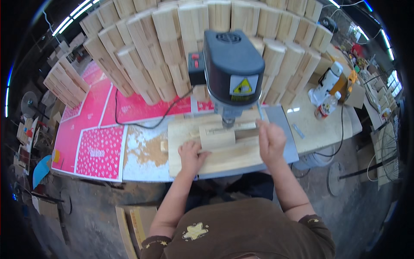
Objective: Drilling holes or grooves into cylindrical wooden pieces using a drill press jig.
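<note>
A bench drill press with a dark grey housing stands in front of me. Its chuck points down over a pale wooden block, which lies on a larger wooden board. My left hand lies at the block's left end, fingers spread and thumb out, touching the wood. On the right, my right hand is closed around the drill press's feed lever, of which a thin upper part shows above the fist. Whether a bit touches the block is hard to make out.
Tall stacks of wooden blocks stand behind the drill. Sawdust covers the white sheet at left, near a pink printed sheet. A black cord crosses it. A plastic bottle and a white flask stand at right.
</note>
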`<state>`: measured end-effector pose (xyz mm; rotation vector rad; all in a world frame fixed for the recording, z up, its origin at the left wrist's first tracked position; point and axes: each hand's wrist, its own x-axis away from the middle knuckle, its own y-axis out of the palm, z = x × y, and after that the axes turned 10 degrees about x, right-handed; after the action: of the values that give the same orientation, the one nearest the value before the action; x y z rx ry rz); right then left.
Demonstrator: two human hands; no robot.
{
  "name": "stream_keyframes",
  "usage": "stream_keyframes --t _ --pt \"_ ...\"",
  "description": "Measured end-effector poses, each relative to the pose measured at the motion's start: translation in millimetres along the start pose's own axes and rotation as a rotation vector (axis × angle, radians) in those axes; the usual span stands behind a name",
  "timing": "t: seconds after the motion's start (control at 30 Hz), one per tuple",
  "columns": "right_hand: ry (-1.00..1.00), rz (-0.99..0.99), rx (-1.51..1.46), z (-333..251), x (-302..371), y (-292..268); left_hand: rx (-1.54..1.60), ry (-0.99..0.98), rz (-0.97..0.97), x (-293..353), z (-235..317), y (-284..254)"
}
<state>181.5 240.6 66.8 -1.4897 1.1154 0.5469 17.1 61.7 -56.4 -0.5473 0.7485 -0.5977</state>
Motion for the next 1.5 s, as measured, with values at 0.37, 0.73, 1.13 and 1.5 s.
stream_keyframes --t 0.37,0.73,1.13,1.5 --pt "-0.081 0.087 -0.045 1 -39 -16 0.004 -0.008 -0.011 -1 1 -1" --pt "0.261 -0.236 0.048 21 -149 10 0.087 0.046 -0.039 2 8 42" --pt "0.016 0.078 -0.32 39 16 34 0.126 0.048 0.034 -30 30 38" --pt "0.222 -0.026 -0.177 37 -48 -14 0.071 0.056 0.15 -5 18 37"
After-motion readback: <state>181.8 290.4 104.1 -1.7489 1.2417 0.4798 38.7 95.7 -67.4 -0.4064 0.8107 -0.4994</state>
